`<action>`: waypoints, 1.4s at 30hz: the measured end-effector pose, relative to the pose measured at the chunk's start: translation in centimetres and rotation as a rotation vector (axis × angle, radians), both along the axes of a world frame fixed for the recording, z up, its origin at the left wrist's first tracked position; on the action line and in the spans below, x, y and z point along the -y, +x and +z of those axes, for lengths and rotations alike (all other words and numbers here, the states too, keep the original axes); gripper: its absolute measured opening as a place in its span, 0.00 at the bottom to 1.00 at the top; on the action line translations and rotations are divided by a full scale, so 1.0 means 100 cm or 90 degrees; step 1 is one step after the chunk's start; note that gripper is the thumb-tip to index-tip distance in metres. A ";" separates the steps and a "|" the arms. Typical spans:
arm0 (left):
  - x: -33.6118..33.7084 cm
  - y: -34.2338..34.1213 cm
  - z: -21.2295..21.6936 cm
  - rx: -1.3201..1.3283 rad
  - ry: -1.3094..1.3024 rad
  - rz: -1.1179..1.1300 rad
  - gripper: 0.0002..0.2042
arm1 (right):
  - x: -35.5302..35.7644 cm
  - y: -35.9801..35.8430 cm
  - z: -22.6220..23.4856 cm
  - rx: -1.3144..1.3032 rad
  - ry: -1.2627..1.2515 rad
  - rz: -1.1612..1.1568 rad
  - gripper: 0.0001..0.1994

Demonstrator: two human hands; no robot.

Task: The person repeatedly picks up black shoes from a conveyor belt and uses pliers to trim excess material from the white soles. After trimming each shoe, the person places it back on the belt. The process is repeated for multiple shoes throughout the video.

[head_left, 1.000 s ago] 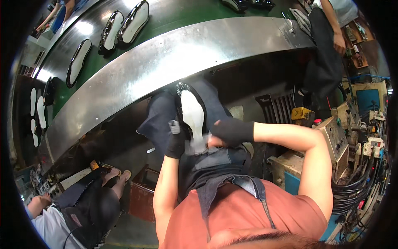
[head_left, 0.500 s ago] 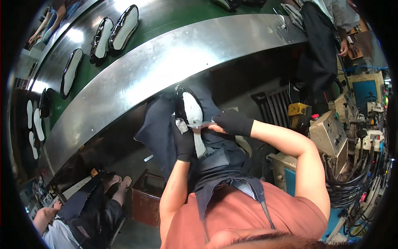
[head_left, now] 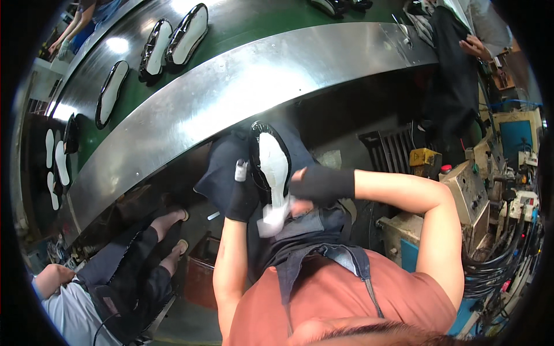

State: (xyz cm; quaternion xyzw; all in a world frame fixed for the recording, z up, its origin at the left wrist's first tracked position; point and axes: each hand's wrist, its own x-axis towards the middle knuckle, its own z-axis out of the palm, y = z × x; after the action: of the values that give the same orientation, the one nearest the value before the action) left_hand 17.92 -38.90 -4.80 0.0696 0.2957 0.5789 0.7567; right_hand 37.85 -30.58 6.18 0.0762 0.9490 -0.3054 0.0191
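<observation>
A glossy black shoe [head_left: 269, 151] rests sole-up over my lap, its pale sole facing me and its toe pointing away. My left hand [head_left: 243, 196], in a black fingerless glove with a white wrap on one digit, grips the shoe's left side; some fingers are hidden. My right hand [head_left: 314, 187], also gloved, is curled beside the shoe's heel end, its fingers partly smeared by motion. From these fingers a whitish blurred shape [head_left: 273, 221] stretches across the heel; I cannot tell what it is.
Ahead curves a metal table edge [head_left: 231, 86] with a green belt behind it, carrying several black shoes [head_left: 189, 36]. Machine boxes [head_left: 461, 190] and cables stand at right. Another person's legs [head_left: 164, 225] are at lower left, near a brown bin [head_left: 202, 271]. A person's hand [head_left: 474, 47] shows at upper right.
The metal pincers my right hand held across the sole are no longer distinct. That hand has moved toward the heel, where the whitish blur now shows. The shoe sits slightly further right in view.
</observation>
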 end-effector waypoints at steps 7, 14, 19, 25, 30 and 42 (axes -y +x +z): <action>-0.005 0.035 -0.017 -0.684 0.032 0.130 0.23 | -0.005 0.062 0.013 0.196 -0.091 -0.261 0.22; 0.004 0.030 0.039 -0.657 0.097 -0.074 0.39 | -0.021 0.014 0.017 -0.127 0.024 -0.065 0.19; 0.019 0.018 0.009 -0.634 0.140 -0.009 0.48 | -0.007 0.077 -0.003 0.240 -0.215 -0.372 0.26; -0.061 0.003 0.058 -0.395 0.041 0.038 0.31 | 0.100 0.080 -0.114 0.004 -0.668 -0.751 0.28; -0.225 -0.035 0.124 -0.297 0.199 0.208 0.19 | 0.073 0.073 -0.096 -0.016 -0.705 -0.758 0.25; -0.312 -0.126 0.089 -1.423 0.323 0.268 0.29 | 0.069 0.090 -0.120 -0.070 -0.769 -0.758 0.27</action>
State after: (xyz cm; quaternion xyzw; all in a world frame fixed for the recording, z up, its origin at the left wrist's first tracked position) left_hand 5.33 -7.75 4.08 0.6400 0.6794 0.3514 -0.0721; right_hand 46.86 -37.45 -5.84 0.5244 0.4244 -0.7220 -0.1533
